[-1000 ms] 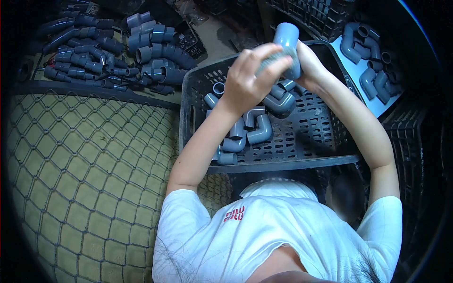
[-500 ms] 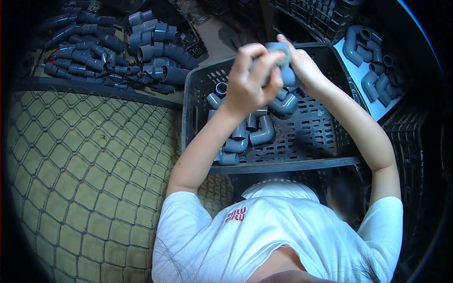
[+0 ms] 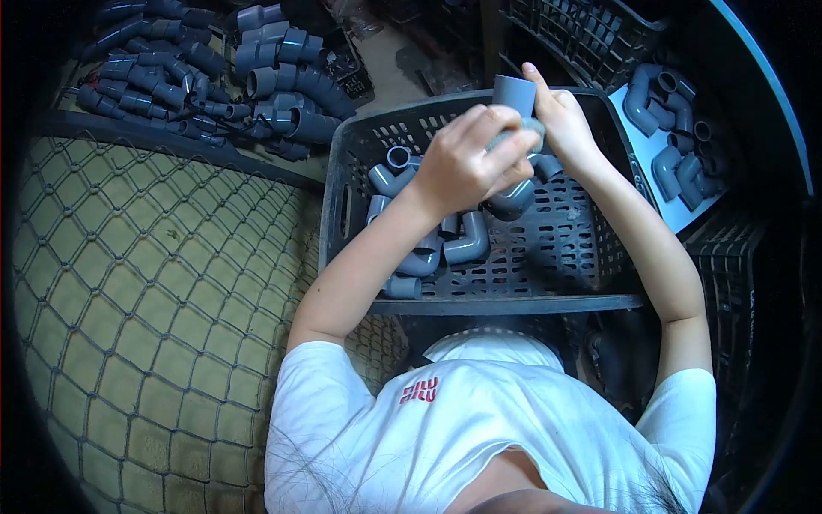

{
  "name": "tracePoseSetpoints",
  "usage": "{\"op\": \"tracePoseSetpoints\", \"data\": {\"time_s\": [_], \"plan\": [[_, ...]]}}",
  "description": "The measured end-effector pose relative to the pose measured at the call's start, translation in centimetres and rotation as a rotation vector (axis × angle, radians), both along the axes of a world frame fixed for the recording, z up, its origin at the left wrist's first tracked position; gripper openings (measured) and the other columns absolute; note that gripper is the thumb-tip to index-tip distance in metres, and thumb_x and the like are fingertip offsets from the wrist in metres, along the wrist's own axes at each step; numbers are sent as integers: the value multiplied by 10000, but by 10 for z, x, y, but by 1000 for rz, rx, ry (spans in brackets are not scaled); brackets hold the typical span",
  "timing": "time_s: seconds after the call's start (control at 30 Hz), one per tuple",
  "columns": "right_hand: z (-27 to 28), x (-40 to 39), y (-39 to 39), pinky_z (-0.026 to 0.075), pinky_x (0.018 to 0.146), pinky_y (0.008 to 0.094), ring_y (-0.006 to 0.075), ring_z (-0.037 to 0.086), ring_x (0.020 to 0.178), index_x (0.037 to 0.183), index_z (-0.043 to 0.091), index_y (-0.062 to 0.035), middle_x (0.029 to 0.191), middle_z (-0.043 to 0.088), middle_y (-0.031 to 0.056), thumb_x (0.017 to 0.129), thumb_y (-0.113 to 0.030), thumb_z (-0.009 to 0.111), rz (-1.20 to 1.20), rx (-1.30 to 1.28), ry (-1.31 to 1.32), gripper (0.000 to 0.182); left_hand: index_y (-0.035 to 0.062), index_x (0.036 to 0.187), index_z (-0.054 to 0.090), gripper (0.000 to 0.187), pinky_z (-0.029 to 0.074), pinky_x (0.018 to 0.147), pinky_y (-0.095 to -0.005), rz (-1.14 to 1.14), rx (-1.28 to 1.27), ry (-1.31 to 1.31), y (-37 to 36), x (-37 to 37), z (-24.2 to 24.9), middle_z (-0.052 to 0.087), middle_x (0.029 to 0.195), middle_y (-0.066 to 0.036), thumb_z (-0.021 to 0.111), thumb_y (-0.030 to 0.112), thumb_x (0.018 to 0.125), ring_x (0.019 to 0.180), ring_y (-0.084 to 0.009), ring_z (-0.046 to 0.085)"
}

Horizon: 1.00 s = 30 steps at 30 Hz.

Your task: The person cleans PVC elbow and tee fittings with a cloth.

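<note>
A grey plastic pipe fitting (image 3: 515, 92) is held up over the black crate (image 3: 479, 306), one tubular end pointing away from me. My right hand (image 3: 565, 128) grips it from the right side, with the thumb stretched along the tube. Curled fingers of my left hand (image 3: 467, 163) press a grey-green pad (image 3: 529, 134) against the fitting; they hide its lower part. Beneath the hands, several grey elbow fittings (image 3: 469, 240) lie loose in the crate, mostly toward its left side.
Piles of dark grey fittings (image 3: 291, 86) lie at the upper left, beyond a netting-covered surface (image 3: 163, 283). On the right, more elbows (image 3: 676, 167) rest on a white board (image 3: 634, 141). Another black crate (image 3: 591, 34) stands at the back.
The fitting has turned so its tube end now points up and away. My left hand has shifted slightly down and right with the pad.
</note>
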State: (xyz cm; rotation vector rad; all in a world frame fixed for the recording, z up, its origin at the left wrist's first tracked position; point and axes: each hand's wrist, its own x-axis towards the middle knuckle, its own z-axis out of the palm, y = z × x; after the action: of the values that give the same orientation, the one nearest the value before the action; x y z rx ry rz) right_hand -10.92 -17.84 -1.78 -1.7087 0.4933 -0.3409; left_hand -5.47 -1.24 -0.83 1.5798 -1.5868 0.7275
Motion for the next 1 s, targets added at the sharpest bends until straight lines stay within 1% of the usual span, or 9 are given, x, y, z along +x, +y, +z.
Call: {"op": "tracePoseSetpoints", "data": {"time_s": [0.13,0.33,0.5,0.57,0.63,0.67,0.77,0.9,1.0], "plan": [[-13,5,13,422,532,362,136,488,503,660,633,64,494,494,113,997,-539,465,30,-276,-87,711,99,953,714,242,557,677,-343,92,-118,62,-1,8,3,571,938,-74,738,99,712,775,-232,621],[22,-6,-1,400,496,333,123,484,471,622,649,43,467,501,77,1000,-510,478,-92,-287,-87,692,93,942,726,262,548,637,-327,-37,-2,18,-4,-4,-13,554,910,-63,719,55,683,719,-213,607],[9,-3,2,413,510,331,129,498,475,618,652,43,456,502,74,993,-512,490,-53,-178,-76,689,60,1021,701,264,522,699,-338,105,-205,100,-17,7,-1,545,972,-102,676,55,758,814,-236,583],[12,-8,14,483,562,306,149,612,634,864,721,6,747,674,97,971,-667,389,-28,201,-19,758,45,1053,689,238,497,771,-342,121,-193,215,-17,4,1,546,1006,-127,632,58,822,877,-242,563],[29,-14,18,521,599,304,164,651,735,992,695,-11,850,673,102,924,-748,385,-59,574,-26,802,33,1068,678,220,479,825,-346,186,-257,335,-18,3,0,551,1026,-127,609,67,862,912,-241,560],[27,-18,5,554,745,302,157,672,892,1211,599,-52,1006,657,102,875,-800,405,142,548,-6,842,23,1071,672,205,467,856,-349,197,-257,392,-19,4,-2,560,1043,-133,592,80,891,947,-248,559],[29,-12,16,529,668,288,146,650,782,950,663,-35,826,655,85,858,-808,436,127,369,-80,811,11,1069,666,206,468,857,-352,186,-262,436,-17,4,-4,566,1045,-138,580,82,896,958,-255,567],[37,-15,9,516,878,309,153,653,994,1148,605,-44,1015,638,95,832,-846,409,99,370,-19,883,-4,1018,656,218,483,836,-365,52,-220,366,-7,-5,0,591,982,-146,598,76,824,915,-266,589],[26,-12,-1,526,855,310,159,658,983,1117,615,-35,999,639,98,850,-826,389,159,288,-67,865,19,1026,665,240,502,780,-362,-58,-156,254,-5,-13,-3,593,966,-151,612,66,796,899,-266,590]]}}
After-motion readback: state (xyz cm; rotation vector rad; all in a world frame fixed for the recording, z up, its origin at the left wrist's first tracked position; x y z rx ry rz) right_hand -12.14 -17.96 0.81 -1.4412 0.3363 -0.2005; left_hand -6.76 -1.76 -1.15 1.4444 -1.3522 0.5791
